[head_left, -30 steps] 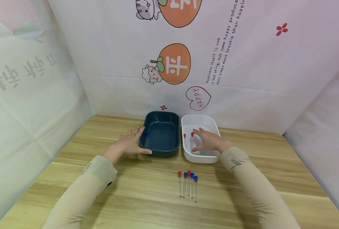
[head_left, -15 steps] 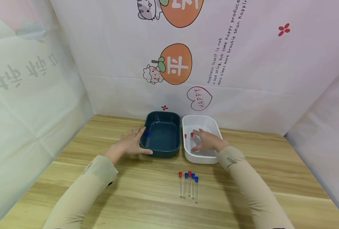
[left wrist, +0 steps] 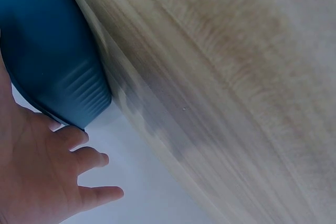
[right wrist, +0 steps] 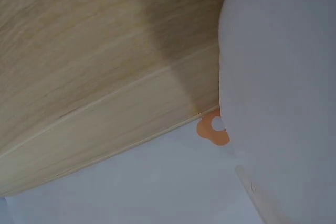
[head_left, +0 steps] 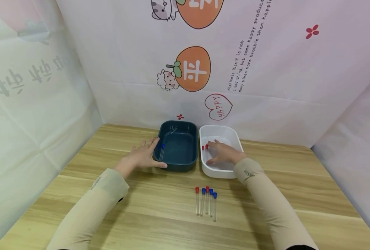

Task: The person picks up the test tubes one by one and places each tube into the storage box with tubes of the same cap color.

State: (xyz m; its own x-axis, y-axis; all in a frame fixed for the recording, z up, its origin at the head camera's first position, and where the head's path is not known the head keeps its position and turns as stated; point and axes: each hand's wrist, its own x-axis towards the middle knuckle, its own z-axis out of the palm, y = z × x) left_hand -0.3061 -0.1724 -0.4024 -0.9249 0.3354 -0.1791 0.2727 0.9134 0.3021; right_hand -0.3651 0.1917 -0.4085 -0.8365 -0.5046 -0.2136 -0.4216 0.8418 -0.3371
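A dark blue tray (head_left: 176,166) and a white tray (head_left: 217,173) stand side by side at the back of the wooden table. My left hand (head_left: 142,157) rests open against the blue tray's left wall (left wrist: 50,51), its fingers (left wrist: 86,158) straight. One blue-capped tube (head_left: 161,151) lies inside that tray. My right hand (head_left: 223,153) lies inside the white tray, fingers stretched toward two red-capped tubes (head_left: 205,147) and touching them. Several red- and blue-capped tubes (head_left: 205,203) lie in a row on the table in front of the trays. The right wrist view shows only the white tray's wall (right wrist: 283,77), not the hand.
Printed cloth walls (head_left: 203,69) close the table (head_left: 141,208) in at the back and on both sides. Bare wood lies to the left of the blue tray and to the right of the white one.
My right hand has slid a little to the left inside the white tray, up to the red caps. The left hand has stayed where it was.
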